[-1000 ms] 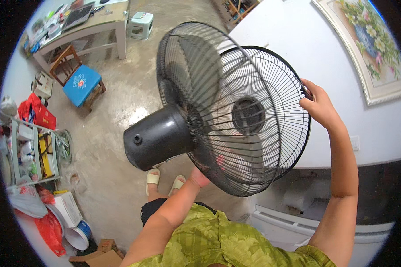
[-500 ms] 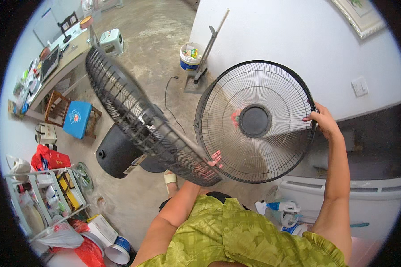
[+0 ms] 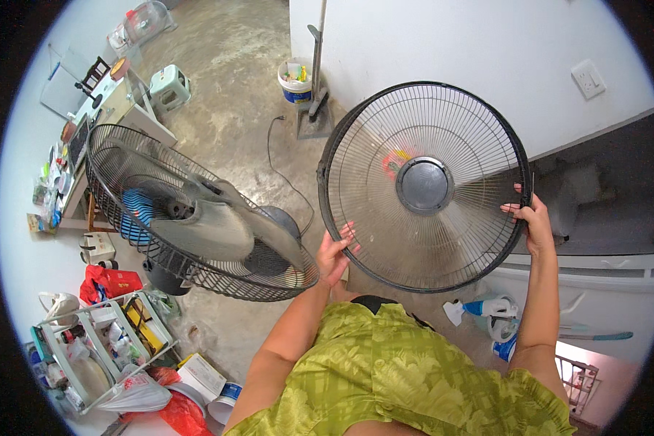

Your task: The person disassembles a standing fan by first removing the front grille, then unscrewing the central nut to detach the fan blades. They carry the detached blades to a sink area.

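Note:
A round black fan grille [image 3: 479, 232] with a dark disc at its centre is held up in front of me. My left hand [image 3: 334, 256] grips its lower left rim, fingertips through or against the wires. On the right rim, my right hand [image 3: 534, 221] is closed the same way. To the left stands the fan [image 3: 218, 218], tilted, its front uncovered and its dusty grey blades [image 3: 203, 229] showing inside the rear cage [image 3: 225, 289]. The fan and the held grille are apart.
A black power cord [image 3: 292, 187] lies on the concrete floor. Further off are a white bucket [image 3: 295, 86], a dustpan with a long handle [image 3: 314, 120] and a pale stool [image 3: 170, 87]. A cluttered rack [image 3: 98, 341] stands at lower left; a spray bottle [image 3: 479, 309] is at lower right.
The grille has moved slightly right and up. The fan's cage has swung so its open side and blades now show. My left hand has come into clear view on the grille's rim.

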The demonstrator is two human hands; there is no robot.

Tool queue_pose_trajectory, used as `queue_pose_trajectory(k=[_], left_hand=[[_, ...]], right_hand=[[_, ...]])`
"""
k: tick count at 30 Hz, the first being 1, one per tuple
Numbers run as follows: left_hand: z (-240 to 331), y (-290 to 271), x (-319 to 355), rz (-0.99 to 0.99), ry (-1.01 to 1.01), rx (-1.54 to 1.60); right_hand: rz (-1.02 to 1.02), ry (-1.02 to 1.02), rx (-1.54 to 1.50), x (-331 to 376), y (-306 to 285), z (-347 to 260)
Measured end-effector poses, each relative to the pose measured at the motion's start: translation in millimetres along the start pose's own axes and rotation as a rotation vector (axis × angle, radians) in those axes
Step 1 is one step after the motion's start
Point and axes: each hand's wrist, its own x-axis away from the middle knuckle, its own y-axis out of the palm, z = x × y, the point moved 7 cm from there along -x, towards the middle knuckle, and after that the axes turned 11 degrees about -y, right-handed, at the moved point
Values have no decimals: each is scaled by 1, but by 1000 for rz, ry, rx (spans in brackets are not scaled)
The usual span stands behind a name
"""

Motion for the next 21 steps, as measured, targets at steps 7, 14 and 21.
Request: queue_pose_trajectory(k=[7, 14, 21], left_hand=[[6, 23, -6, -12, 44, 38], [-8, 15, -10, 50, -31, -8], [-15, -28, 7, 331, -233, -198]], right_hand=[[90, 83, -147, 4, -22, 43], [85, 150, -141, -2, -22, 73], [102, 199, -100, -10, -17, 118]])
